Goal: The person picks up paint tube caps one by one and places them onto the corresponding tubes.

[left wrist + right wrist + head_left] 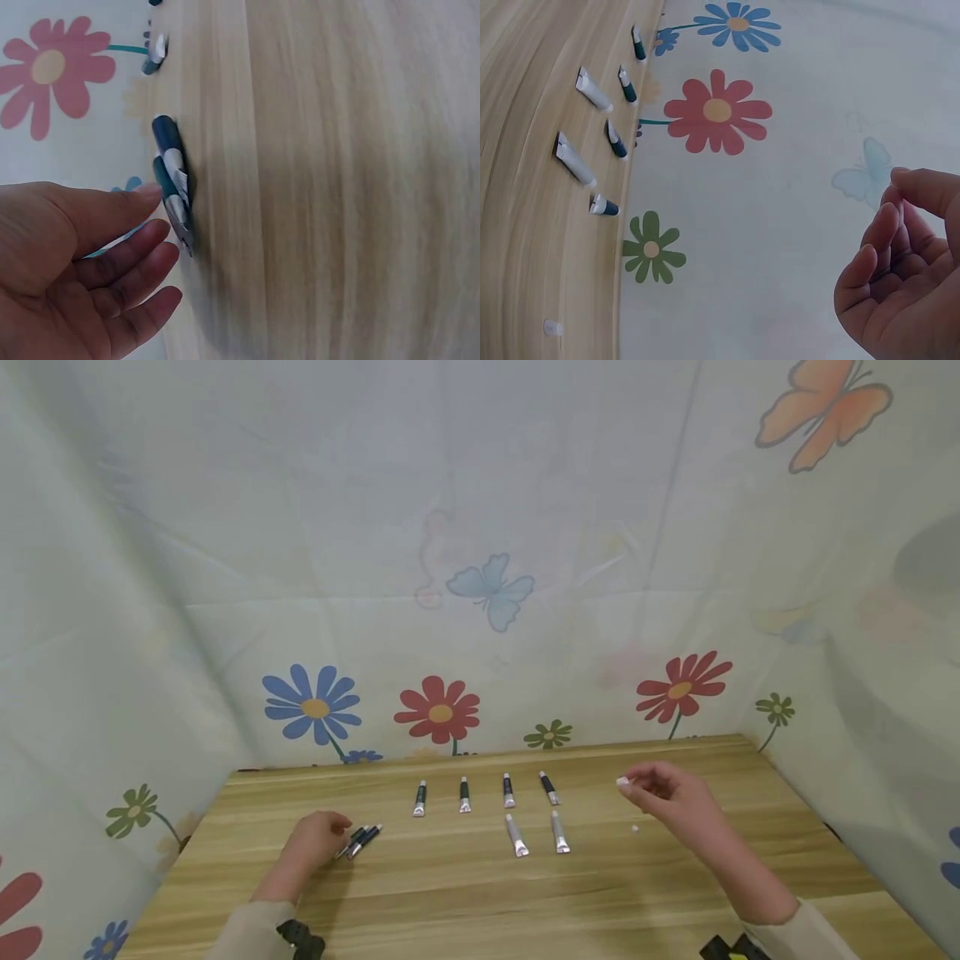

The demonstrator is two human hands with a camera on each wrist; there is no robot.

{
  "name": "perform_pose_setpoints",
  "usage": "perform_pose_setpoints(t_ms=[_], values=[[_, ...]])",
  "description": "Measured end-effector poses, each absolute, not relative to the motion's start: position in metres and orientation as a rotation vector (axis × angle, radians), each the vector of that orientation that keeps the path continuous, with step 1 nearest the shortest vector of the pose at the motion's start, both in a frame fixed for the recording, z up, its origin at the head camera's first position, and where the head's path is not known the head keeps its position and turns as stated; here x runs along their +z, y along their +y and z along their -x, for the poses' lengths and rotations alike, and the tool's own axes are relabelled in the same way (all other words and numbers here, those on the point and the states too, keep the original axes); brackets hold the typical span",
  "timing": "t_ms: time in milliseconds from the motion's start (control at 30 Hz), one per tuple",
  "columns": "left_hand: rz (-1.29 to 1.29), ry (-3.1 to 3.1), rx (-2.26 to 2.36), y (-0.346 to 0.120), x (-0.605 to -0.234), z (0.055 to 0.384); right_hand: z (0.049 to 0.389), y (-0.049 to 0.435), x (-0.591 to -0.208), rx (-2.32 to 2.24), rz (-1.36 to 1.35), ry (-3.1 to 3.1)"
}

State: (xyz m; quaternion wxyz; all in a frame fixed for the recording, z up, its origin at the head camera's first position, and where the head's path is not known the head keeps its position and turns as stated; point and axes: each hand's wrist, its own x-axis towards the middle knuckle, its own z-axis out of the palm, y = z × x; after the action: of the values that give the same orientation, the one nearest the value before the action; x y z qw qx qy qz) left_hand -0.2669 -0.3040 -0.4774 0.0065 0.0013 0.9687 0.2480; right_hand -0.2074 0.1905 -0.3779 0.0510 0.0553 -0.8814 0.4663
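My right hand is raised above the table's right part and pinches a small white piece between thumb and fingertips. In the right wrist view the right hand hides that piece. A small white cap rests on the wood below it. At the left, my left hand is beside two dark paint tubes lying together. Its thumb is at the green tube, the other fingers loosely bent; whether it touches is unclear.
Several dark-labelled tubes lie in a row towards the back of the wooden table. Two pale tubes, one left and one right, lie in front of them. A flower-printed cloth hangs behind the table.
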Motion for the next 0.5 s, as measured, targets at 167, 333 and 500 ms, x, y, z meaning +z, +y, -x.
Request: perform_pose_setpoints(t_ms=[167,333,500], values=[[-0.022,3.037,0.733,-0.3083,-0.4837,0.271,0.2049,0.1885,-0.376,1.432,-0.184,-2.681],[-0.031,3.037,0.706,-0.3082,-0.4841,0.2727,0.2041,0.1892,-0.377,1.437,-0.199,-2.669],[-0.044,3.038,0.68,-0.3066,-0.4823,0.2723,0.2015,0.1886,-0.3769,1.46,-0.238,-2.645]])
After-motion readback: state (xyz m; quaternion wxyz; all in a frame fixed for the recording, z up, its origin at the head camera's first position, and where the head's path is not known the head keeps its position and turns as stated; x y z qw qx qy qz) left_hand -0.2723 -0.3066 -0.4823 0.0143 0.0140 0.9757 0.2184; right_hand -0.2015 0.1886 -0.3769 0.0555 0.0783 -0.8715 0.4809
